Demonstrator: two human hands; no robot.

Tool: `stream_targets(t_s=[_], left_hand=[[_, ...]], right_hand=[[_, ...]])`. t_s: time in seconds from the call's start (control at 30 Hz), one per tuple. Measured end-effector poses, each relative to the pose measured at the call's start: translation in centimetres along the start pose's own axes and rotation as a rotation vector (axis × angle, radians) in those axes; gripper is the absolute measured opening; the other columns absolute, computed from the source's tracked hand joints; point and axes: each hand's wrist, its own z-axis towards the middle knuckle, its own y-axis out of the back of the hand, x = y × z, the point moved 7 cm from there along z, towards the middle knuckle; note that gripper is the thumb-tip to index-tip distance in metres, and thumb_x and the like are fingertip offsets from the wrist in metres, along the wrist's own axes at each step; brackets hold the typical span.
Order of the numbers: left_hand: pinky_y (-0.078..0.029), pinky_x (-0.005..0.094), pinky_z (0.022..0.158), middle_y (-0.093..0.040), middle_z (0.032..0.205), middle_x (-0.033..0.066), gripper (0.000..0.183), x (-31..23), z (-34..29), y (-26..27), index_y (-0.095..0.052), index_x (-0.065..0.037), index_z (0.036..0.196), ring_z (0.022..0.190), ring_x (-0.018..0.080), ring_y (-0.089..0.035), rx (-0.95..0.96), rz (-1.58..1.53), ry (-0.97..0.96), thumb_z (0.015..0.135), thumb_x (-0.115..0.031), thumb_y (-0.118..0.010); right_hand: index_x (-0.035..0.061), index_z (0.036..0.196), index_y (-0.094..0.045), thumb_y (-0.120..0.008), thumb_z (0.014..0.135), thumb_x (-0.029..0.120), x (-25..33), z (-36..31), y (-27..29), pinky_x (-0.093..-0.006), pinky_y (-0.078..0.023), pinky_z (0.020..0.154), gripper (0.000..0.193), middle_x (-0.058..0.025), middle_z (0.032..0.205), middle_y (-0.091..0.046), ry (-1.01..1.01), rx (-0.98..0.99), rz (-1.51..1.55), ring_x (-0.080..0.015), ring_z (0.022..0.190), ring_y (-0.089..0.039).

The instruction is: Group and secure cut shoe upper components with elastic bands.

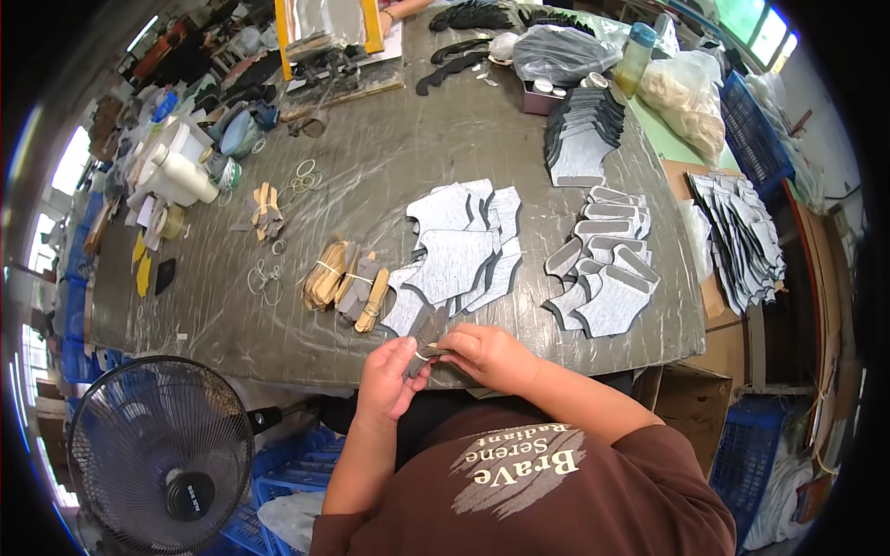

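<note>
At the table's near edge, my left hand [384, 372] pinches a small bundle of grey strips [428, 330] with a pale band across it. My right hand [489, 358] is closed at the other side of the same bundle, its fingertips meeting the strips; what exactly lies under them is hidden. Just beyond my hands, light grey cut pieces with dark edges [450, 264] lie in an overlapping pile. Left of that pile sit banded bundles of tan strips [324, 275] and grey strips [358, 289].
More cut pieces with grey strips on them [607, 296] lie at right, with a fanned stack [582, 148] behind. Loose rubber bands [266, 283] and a white bottle [185, 176] are at left. A black fan [159, 454] stands at lower left. Another person's hand [404, 7] shows at the far edge.
</note>
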Motion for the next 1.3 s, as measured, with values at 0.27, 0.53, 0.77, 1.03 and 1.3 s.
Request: stream_targets(t_s=[0.27, 0.53, 0.77, 1.03, 1.3], left_hand=[[-0.034, 0.0180, 0.041, -0.062, 0.080, 0.0125, 0.021, -4.9, -1.8, 7.9, -0.053, 0.002, 0.100, 0.055, 0.0079, -0.048, -0.243, 0.054, -0.201, 0.090, -0.015, -0.060], [-0.047, 0.0361, 0.070, -0.061, 0.095, 0.0178, 0.036, -11.5, -3.6, 14.8, -0.049, 0.005, 0.118, 0.076, 0.0250, -0.056, -0.915, 1.238, -0.944, 0.091, -0.016, -0.056], [-0.039, 0.0404, 0.094, -0.055, 0.118, 0.0141, 0.032, -8.3, -2.6, 2.7, -0.050, 0.002, 0.121, 0.107, 0.0263, -0.051, -0.384, 1.022, -0.942, 0.095, -0.018, -0.048], [-0.047, 0.0384, 0.082, -0.059, 0.091, 0.0097, 0.032, -1.0, 2.8, -6.1, -0.040, -0.003, 0.124, 0.089, 0.0238, -0.058, 0.100, -0.316, -0.302, 0.099, -0.024, -0.042], [-0.036, 0.0233, 0.042, -0.047, 0.065, 0.0010, 0.016, -3.8, 4.6, -1.0, -0.049, -0.002, 0.098, 0.047, 0.0076, -0.041, -0.090, 0.441, -0.297, 0.095, -0.018, -0.052]], right_hand=[[0.0034, 0.089, -0.059, -0.066, 0.079, 0.005, -3.9, -0.3, 5.4, -0.0318, -0.047, 0.055, 0.012, -0.0084, 0.069, -0.060, -0.324, -0.312, 0.074, -0.0205, 0.059, -0.058], [0.0041, 0.092, -0.050, -0.061, 0.088, 0.005, -7.3, -1.9, 0.5, -0.0239, -0.034, 0.043, 0.011, -0.0087, 0.074, -0.058, -0.814, -0.373, 1.354, -0.0091, 0.045, -0.043], [0.0038, 0.092, -0.051, -0.059, 0.090, 0.004, -6.6, -2.0, 1.0, -0.0245, -0.034, 0.043, 0.008, -0.0071, 0.073, -0.058, -0.741, -0.513, 1.089, -0.0086, 0.046, -0.043], [0.0091, 0.098, -0.058, -0.064, 0.077, 0.009, 1.8, -0.7, 0.6, -0.0348, -0.049, 0.055, 0.022, -0.0059, 0.082, -0.057, 0.132, -0.171, -0.360, -0.0222, 0.063, -0.059], [0.0062, 0.105, -0.058, -0.070, 0.074, 0.024, -1.7, 1.9, 2.3, -0.0396, -0.046, 0.086, 0.037, -0.0118, 0.109, -0.057, 0.006, -0.113, -0.472, -0.0303, 0.099, -0.057]])
